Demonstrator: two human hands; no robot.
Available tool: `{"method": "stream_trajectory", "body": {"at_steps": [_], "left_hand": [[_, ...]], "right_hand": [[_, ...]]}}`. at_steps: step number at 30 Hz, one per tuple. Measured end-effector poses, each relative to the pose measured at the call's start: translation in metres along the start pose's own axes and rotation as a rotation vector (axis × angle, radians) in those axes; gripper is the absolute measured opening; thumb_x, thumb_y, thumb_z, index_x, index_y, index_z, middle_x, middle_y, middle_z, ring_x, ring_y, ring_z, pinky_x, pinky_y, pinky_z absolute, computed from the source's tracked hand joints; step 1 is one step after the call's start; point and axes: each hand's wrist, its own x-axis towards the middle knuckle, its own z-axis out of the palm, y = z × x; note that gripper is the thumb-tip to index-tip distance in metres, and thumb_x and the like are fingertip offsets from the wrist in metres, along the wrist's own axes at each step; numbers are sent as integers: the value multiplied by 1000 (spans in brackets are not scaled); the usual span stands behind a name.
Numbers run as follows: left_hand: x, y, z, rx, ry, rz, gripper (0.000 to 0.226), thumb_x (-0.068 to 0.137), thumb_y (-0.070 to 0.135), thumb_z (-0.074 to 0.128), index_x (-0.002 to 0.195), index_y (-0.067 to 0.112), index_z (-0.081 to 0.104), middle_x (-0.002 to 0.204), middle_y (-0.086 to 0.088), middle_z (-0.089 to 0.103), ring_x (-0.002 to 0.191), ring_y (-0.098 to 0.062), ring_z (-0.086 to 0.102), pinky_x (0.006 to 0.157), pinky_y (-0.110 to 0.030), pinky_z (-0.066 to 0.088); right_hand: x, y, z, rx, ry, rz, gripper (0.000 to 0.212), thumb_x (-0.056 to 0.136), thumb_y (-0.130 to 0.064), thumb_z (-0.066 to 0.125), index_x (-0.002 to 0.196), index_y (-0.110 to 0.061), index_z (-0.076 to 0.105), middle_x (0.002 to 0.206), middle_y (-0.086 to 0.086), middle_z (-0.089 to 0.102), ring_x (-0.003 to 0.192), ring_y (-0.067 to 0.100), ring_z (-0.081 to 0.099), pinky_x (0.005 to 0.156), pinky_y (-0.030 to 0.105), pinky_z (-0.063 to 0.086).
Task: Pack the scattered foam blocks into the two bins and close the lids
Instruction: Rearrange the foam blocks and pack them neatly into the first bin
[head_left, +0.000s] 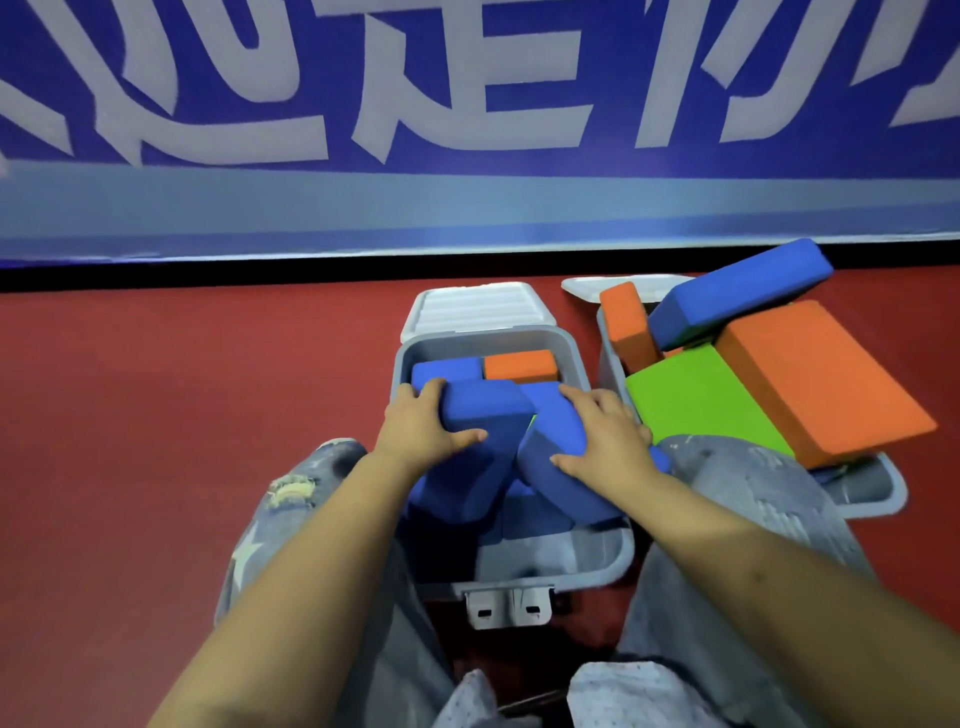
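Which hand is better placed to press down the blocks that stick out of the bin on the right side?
The right hand. It holds a blue block beside the right bin; the left hand is farther away.

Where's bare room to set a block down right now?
Bare red floor left of the near bin, and an empty pocket at that bin's front wall. Crowded: the right bin, heaped above its rim, and the blue blocks under both hands.
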Motion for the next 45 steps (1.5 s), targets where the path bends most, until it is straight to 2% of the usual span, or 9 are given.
{"method": "stream_trajectory", "body": {"at_steps": [4, 8, 14, 17, 20, 23, 26, 34, 45], "left_hand": [[-7, -4, -6, 186, 75, -71, 89, 67, 54, 79, 133, 13, 35, 140, -10, 22, 125, -33, 33, 95, -45, 43], [-14, -18, -13, 125, 12, -8, 81, 64, 44, 84, 119, 8, 38, 126, -11, 40, 115, -31, 42, 89, -40, 42], [-38, -49, -23, -65, -15, 32, 101, 66, 37, 84, 145, 16, 24, 132, -7, 31, 125, -31, 38, 104, -42, 38], [-48, -72, -33, -94, -81, 17, 99, 67, 36, 84, 147, 17, 28, 120, -2, 30, 120, -24, 43, 101, -29, 37], [-60, -78, -27, -88, -187, -3, 110, 49, 57, 77, 143, 18, 34, 116, -3, 32, 109, -16, 43, 96, -21, 35], [-61, -82, -9, -23, -263, 38, 115, 38, 61, 68, 140, 19, 36, 114, -1, 30, 112, -19, 41, 105, -32, 37], [-55, -80, 9, 146, -343, 90, 105, 51, 45, 80, 141, 20, 34, 115, -3, 30, 116, -30, 41, 102, -36, 39], [-42, -78, 51, 631, -426, 101, 101, 76, 46, 72, 152, 20, 12, 146, -5, 28, 134, -30, 30, 102, -46, 38], [-41, -90, 88, 702, -760, 247, 66, 99, 48, 37, 154, 32, 4, 162, 5, 5, 147, -25, 12, 116, -45, 23]], "right_hand": [[1, 0, -1, 51, -4, -101, 90, 69, -43, 75, 145, -36, 26, 138, -2, 35, 131, 21, 35, 98, 38, 36], [0, 6, -6, 120, -12, -143, 92, 66, -42, 78, 144, -35, 30, 140, -4, 37, 131, 19, 37, 101, 40, 37], [-10, 22, -19, 158, 63, -117, 96, 64, -46, 79, 144, -40, 27, 145, -9, 37, 137, 19, 31, 105, 50, 33], [-16, 38, -25, 201, -9, -167, 103, 62, -48, 79, 146, -38, 22, 149, -4, 34, 138, 23, 30, 106, 53, 32], [-22, 51, -23, 215, -47, -176, 103, 63, -42, 83, 147, -29, 25, 148, 0, 36, 137, 23, 34, 110, 42, 31], [-25, 58, -20, 184, -68, -174, 103, 64, -37, 84, 148, -25, 26, 146, 1, 38, 133, 21, 38, 106, 31, 33], [-24, 60, -19, 171, -110, -207, 105, 64, -35, 85, 148, -24, 24, 146, 1, 38, 133, 19, 38, 102, 22, 29], [-35, 45, 20, -244, -376, -418, 101, 71, -49, 72, 148, -39, 8, 155, -8, 20, 142, 15, 22, 113, 42, 23], [-11, 18, 85, -418, -603, -368, 100, 82, -35, 70, 150, -31, -3, 158, -1, 8, 144, 22, 12, 113, 55, 14]]}}
